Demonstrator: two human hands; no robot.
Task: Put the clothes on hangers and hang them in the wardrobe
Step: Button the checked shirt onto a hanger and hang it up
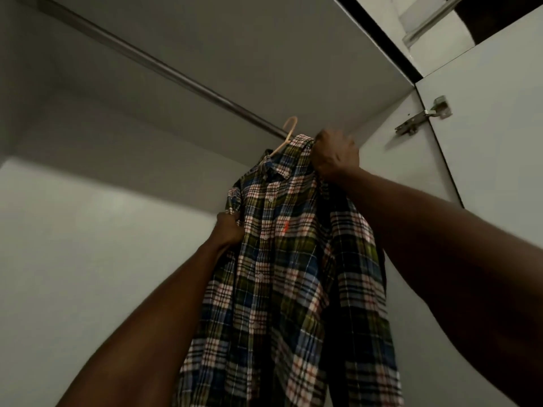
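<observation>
The shirt point(282, 259) hung on a hanger point(286, 136) raised to the right end of the rail point(164, 69), inside the wardrobe point(88, 230). The right hand point(335, 157) was clenched on the shirt's shoulder up by the collar; the left hand point(230, 230) gripped the cloth at the other shoulder, lower down. The hook sat right at the rail, but I could not tell whether it had caught over it.

If both hands let go before the hook seated, hanger and shirt would likely drop. The uneven hold left the shirt skewed, so one shoulder might slide off the hanger.

Room was tight on the right: the side wall point(411, 142) stood just beside the right hand, with the hinge point(423, 117) near. The top panel sat close above the rail. Leftward the rail ran bare.
</observation>
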